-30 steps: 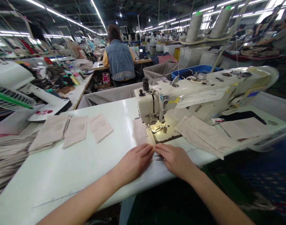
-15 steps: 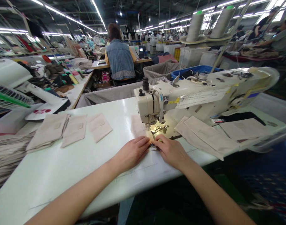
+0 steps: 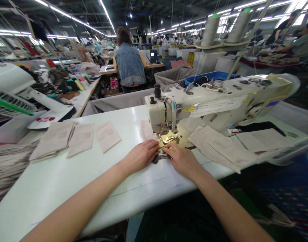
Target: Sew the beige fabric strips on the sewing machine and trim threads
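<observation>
A white sewing machine (image 3: 159,117) stands over the table, its lamp lighting the metal needle area. A beige fabric piece (image 3: 145,129) lies at the presser foot and reaches out behind and left of it; its near part is mostly covered by my fingers. My left hand (image 3: 141,155) is closed over the fabric's near edge, fingers together, just left of the foot. My right hand (image 3: 183,160) pinches with thumb and index finger at the near right of the foot, by the fabric's edge. Between the hands a shiny metal plate (image 3: 161,156) shows.
Beige pouches with small patches (image 3: 107,137) lie left on the white table (image 3: 98,178), beside a fabric stack (image 3: 9,168). More beige pieces (image 3: 221,148) rest to the right. A fan (image 3: 9,87) stands at left, thread cones (image 3: 210,30) above. A person (image 3: 130,64) sits ahead.
Both hands have moved slightly forward, toward the presser foot. More of the metal plate shows between them and my wrists. The pouches and pieces on the table stay where they were.
</observation>
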The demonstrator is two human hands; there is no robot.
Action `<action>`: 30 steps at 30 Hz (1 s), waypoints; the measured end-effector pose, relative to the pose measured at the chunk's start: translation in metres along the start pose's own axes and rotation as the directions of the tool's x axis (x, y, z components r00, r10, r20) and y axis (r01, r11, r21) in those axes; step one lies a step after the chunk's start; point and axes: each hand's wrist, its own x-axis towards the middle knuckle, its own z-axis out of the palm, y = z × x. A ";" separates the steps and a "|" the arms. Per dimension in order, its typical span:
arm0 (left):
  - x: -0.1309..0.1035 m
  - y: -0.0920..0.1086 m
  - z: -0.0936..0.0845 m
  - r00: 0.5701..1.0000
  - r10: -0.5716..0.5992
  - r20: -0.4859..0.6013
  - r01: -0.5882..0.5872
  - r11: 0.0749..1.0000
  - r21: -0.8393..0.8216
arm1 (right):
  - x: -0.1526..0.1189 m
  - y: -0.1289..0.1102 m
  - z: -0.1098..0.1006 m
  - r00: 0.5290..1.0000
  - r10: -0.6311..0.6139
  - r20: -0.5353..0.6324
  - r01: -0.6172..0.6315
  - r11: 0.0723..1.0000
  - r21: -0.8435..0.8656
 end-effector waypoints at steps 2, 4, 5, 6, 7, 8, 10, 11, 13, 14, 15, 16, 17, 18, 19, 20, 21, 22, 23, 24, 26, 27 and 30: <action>0.002 -0.003 -0.001 1.000 -0.006 0.007 0.006 1.000 -0.002 | -0.001 0.001 0.002 1.000 -0.001 -0.006 0.001 1.000 0.000; 0.004 -0.007 -0.002 1.000 -0.010 0.012 0.010 1.000 -0.005 | -0.003 0.002 0.003 1.000 -0.002 -0.012 0.002 1.000 -0.003; 0.005 -0.009 -0.002 1.000 -0.013 0.015 0.013 1.000 -0.007 | -0.003 0.002 0.003 1.000 -0.004 -0.015 0.004 1.000 -0.005; 0.006 -0.011 -0.002 1.000 -0.017 0.014 0.017 1.000 -0.009 | -0.004 0.002 0.003 1.000 -0.005 -0.019 0.005 1.000 -0.007; 0.006 -0.013 -0.002 1.000 -0.021 0.014 0.021 1.000 -0.012 | -0.005 0.003 0.002 1.000 -0.006 -0.025 0.005 1.000 -0.009; 0.007 -0.015 -0.002 1.000 -0.024 0.013 0.025 1.000 -0.015 | -0.006 0.003 0.001 0.999 -0.004 -0.034 0.004 1.000 -0.010; 0.008 -0.018 -0.002 0.999 -0.034 0.016 0.035 0.999 -0.019 | -0.009 0.004 -0.003 0.998 0.009 -0.061 -0.010 1.000 -0.013; 0.009 -0.020 -0.002 0.999 -0.039 0.019 0.040 0.999 -0.017 | -0.011 0.005 -0.005 0.996 0.025 -0.082 -0.026 1.000 -0.013; 0.010 -0.021 -0.002 0.999 -0.049 0.023 0.050 0.999 -0.010 | -0.017 0.011 -0.012 0.986 0.089 -0.144 -0.092 0.996 -0.012; 0.010 -0.021 -0.002 0.998 -0.054 0.021 0.054 0.998 -0.007 | -0.022 0.017 -0.016 0.973 0.137 -0.185 -0.141 0.990 -0.010; 0.010 -0.021 -0.002 0.998 -0.056 0.015 0.056 0.998 -0.006 | -0.027 0.023 -0.020 0.955 0.189 -0.228 -0.195 0.981 -0.006; 0.010 -0.021 -0.002 0.998 -0.055 0.008 0.055 0.998 -0.005 | -0.032 0.031 -0.023 0.928 0.249 -0.276 -0.260 0.966 -0.004; 0.010 -0.021 -0.001 0.998 -0.057 -0.001 0.057 0.998 -0.004 | -0.038 0.039 -0.027 0.894 0.311 -0.322 -0.330 0.944 -0.003; 0.010 -0.021 0.000 0.998 -0.058 -0.011 0.058 0.998 -0.002 | -0.044 0.048 -0.030 0.851 0.375 -0.368 -0.405 0.914 -0.005; 0.009 -0.021 0.001 0.998 -0.061 -0.018 0.061 0.998 0.002 | -0.050 0.056 -0.033 0.803 0.436 -0.407 -0.481 0.877 -0.009; 0.009 -0.021 0.002 0.998 -0.065 -0.026 0.066 0.998 0.005 | -0.056 0.063 -0.035 0.759 0.485 -0.435 -0.545 0.838 -0.018; 0.009 -0.022 0.003 0.997 -0.070 -0.033 0.070 0.998 0.008 | -0.061 0.069 -0.037 0.726 0.521 -0.448 -0.596 0.803 -0.032; 0.009 -0.022 0.005 0.997 -0.073 -0.039 0.073 0.997 0.007 | -0.065 0.073 -0.039 0.710 0.545 -0.445 -0.629 0.776 -0.053; 0.008 -0.023 0.005 0.996 -0.073 -0.046 0.074 0.997 0.005 | -0.068 0.076 -0.039 0.712 0.558 -0.426 -0.644 0.761 -0.079; 0.008 -0.023 0.006 0.996 -0.074 -0.054 0.074 0.997 0.002 | -0.070 0.078 -0.039 0.723 0.563 -0.401 -0.647 0.755 -0.108; 0.007 -0.024 0.008 0.995 -0.076 -0.067 0.076 0.997 0.000 | -0.072 0.080 -0.038 0.750 0.557 -0.358 -0.636 0.756 -0.157; 0.006 -0.024 0.008 0.994 -0.080 -0.072 0.081 0.997 0.003 | -0.072 0.081 -0.038 0.760 0.550 -0.347 -0.628 0.759 -0.172; 0.005 -0.023 0.009 0.992 -0.103 -0.077 0.105 0.994 0.021 | -0.072 0.082 -0.038 0.782 0.520 -0.344 -0.599 0.779 -0.184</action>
